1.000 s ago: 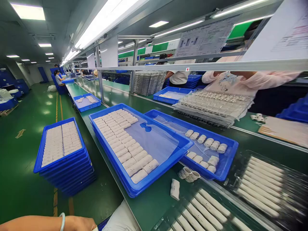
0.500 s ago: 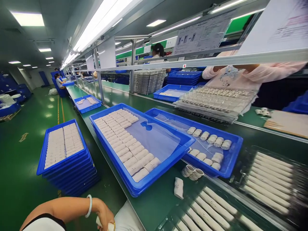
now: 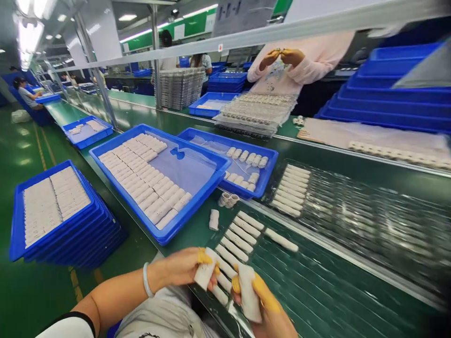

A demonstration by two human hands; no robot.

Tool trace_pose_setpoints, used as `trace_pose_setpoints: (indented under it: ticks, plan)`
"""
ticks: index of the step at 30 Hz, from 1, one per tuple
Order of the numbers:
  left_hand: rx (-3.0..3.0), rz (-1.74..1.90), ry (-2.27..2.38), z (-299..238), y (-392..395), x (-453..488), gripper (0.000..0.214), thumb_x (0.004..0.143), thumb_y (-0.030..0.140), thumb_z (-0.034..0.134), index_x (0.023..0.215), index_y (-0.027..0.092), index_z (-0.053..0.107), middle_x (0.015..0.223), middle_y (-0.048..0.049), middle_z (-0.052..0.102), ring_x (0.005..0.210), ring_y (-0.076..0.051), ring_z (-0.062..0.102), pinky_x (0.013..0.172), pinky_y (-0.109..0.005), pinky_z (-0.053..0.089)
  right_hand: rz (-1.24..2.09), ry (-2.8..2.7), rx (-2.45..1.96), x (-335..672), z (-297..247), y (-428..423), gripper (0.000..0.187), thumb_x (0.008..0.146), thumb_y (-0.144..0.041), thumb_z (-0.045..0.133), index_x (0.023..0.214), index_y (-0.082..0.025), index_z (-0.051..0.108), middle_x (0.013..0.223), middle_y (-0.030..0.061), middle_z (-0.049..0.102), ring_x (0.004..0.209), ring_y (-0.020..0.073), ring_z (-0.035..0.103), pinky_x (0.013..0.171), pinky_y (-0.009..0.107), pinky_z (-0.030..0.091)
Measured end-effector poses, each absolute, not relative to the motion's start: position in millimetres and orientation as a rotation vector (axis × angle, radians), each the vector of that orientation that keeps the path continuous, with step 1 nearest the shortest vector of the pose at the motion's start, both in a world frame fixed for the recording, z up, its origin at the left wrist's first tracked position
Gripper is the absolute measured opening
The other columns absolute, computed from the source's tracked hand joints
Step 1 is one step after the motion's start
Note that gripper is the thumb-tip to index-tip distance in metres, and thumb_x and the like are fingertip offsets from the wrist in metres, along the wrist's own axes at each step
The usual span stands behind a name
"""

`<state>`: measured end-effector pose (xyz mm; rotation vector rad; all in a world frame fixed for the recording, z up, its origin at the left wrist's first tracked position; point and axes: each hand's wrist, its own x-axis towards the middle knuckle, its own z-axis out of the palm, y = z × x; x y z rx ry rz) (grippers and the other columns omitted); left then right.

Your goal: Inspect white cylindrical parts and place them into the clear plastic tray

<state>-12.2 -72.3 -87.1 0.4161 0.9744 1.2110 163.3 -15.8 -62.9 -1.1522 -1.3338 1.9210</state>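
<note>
My left hand [image 3: 183, 270], with a bangle on the wrist and yellow finger cots, pinches a short white strip [image 3: 205, 268]. My right hand [image 3: 262, 300], also wearing yellow finger cots, grips a similar white strip [image 3: 248, 293]. Both hands are just above a clear blister tray [image 3: 282, 263] holding rows of long white strips [image 3: 234, 249]. One long strip [image 3: 281, 240] lies apart from the rows. Beyond my hands, a loose white piece [image 3: 213, 219] and small white rings [image 3: 228, 200] rest on the green bench [image 3: 197, 225].
Blue trays of white rolls [image 3: 155, 180] [image 3: 246, 162] sit on the bench, with stacked blue trays [image 3: 59, 211] on the floor at left and more [image 3: 387, 98] at right. Across the line, a co-worker's hands [image 3: 282, 56] work near stacked clear trays [image 3: 255, 112].
The view has turned right and lower. My left hand has moved up over the bench, and my right hand has entered view. Each hand now shows a white strip.
</note>
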Motion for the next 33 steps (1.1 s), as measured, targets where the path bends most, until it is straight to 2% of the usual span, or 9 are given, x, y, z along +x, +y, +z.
trace_pose_setpoints:
  ticks: [1,5,7,11,16,22,28,31,33]
  plan:
    - [0.389,1.296,0.961,-74.6,-63.8,-11.2,0.035,0.069,0.043,0.075,0.080,0.012,0.066,0.069,-0.0069,0.063,0.057,-0.015,0.058,0.060,-0.032,0.051,1.941,-1.251,-1.132,162.0,-61.4,-11.3,0.042,0.075,-0.058,0.073,0.096,-0.022,0.068,0.071,0.0002,0.062,0.063,0.0186,0.057,0.062,0.034,0.053]
    - [0.381,1.470,0.959,-43.3,-44.7,-13.8,0.039,0.072,0.033,0.083,0.103,0.015,0.069,0.096,-0.0054,0.070,0.085,-0.013,0.064,0.084,-0.025,0.049,1.404,-1.480,-1.025,155.3,-54.3,10.0,0.038,0.076,-0.042,0.075,0.107,-0.022,0.066,0.105,0.0070,0.073,0.097,0.0244,0.067,0.090,0.040,0.052]
    - [0.552,1.490,1.113,-37.6,-42.0,-16.7,0.045,0.072,0.031,0.084,0.112,0.016,0.069,0.107,-0.0077,0.072,0.098,-0.018,0.065,0.092,-0.029,0.049,1.120,-1.611,-0.993,155.3,-54.4,17.7,0.031,0.079,-0.033,0.072,0.108,-0.023,0.067,0.111,0.0078,0.073,0.106,0.0249,0.066,0.099,0.043,0.049]
    - [1.052,1.427,1.291,-31.7,-40.9,-20.4,0.042,0.078,0.031,0.080,0.118,0.018,0.070,0.122,-0.0095,0.069,0.117,-0.024,0.061,0.107,-0.038,0.044,1.045,-1.691,-0.905,159.0,-55.7,16.3,0.029,0.086,-0.024,0.066,0.115,-0.024,0.066,0.116,0.0063,0.073,0.109,0.0208,0.067,0.098,0.037,0.052]
    - [1.441,1.425,1.312,-29.8,-37.9,-15.2,0.028,0.084,0.029,0.074,0.112,0.022,0.074,0.114,-0.0081,0.069,0.111,-0.023,0.062,0.101,-0.037,0.048,0.964,-1.688,-0.938,162.6,-49.0,0.6,0.028,0.090,-0.027,0.067,0.119,-0.025,0.067,0.117,0.0066,0.072,0.108,0.0205,0.068,0.099,0.036,0.054]
    - [1.609,1.389,1.270,-35.7,-37.9,-12.1,0.033,0.088,0.021,0.071,0.120,0.028,0.072,0.120,-0.0067,0.069,0.114,-0.022,0.060,0.102,-0.035,0.046,0.828,-1.688,-0.904,164.2,-41.5,-8.1,0.029,0.092,-0.021,0.065,0.120,-0.026,0.066,0.118,0.0067,0.072,0.111,0.0216,0.067,0.100,0.039,0.054]
    - [1.661,1.382,1.350,-27.0,-37.9,-13.7,0.031,0.086,0.022,0.073,0.116,0.027,0.074,0.115,-0.0067,0.072,0.109,-0.023,0.060,0.099,-0.037,0.046,0.771,-1.700,-0.918,162.0,-35.2,-7.5,0.022,0.092,-0.024,0.064,0.114,-0.026,0.067,0.113,0.0070,0.074,0.106,0.0230,0.068,0.095,0.042,0.056]
    - [1.449,1.314,1.338,-24.6,-37.6,-16.4,0.033,0.081,0.028,0.079,0.113,0.025,0.075,0.112,-0.0063,0.073,0.106,-0.023,0.062,0.095,-0.034,0.049,0.891,-1.608,-0.966,163.9,-29.3,-6.7,0.020,0.085,-0.026,0.071,0.104,-0.026,0.068,0.104,0.0056,0.074,0.093,0.0222,0.067,0.087,0.040,0.057]
    - [1.129,1.243,1.224,-24.0,-36.8,-17.0,0.039,0.077,0.035,0.082,0.112,0.020,0.074,0.107,-0.0075,0.074,0.097,-0.023,0.067,0.085,-0.033,0.054,1.187,-1.434,-0.994,166.1,-24.9,-5.7,0.025,0.078,-0.030,0.077,0.101,-0.024,0.067,0.099,0.0047,0.073,0.083,0.0193,0.065,0.077,0.035,0.058]
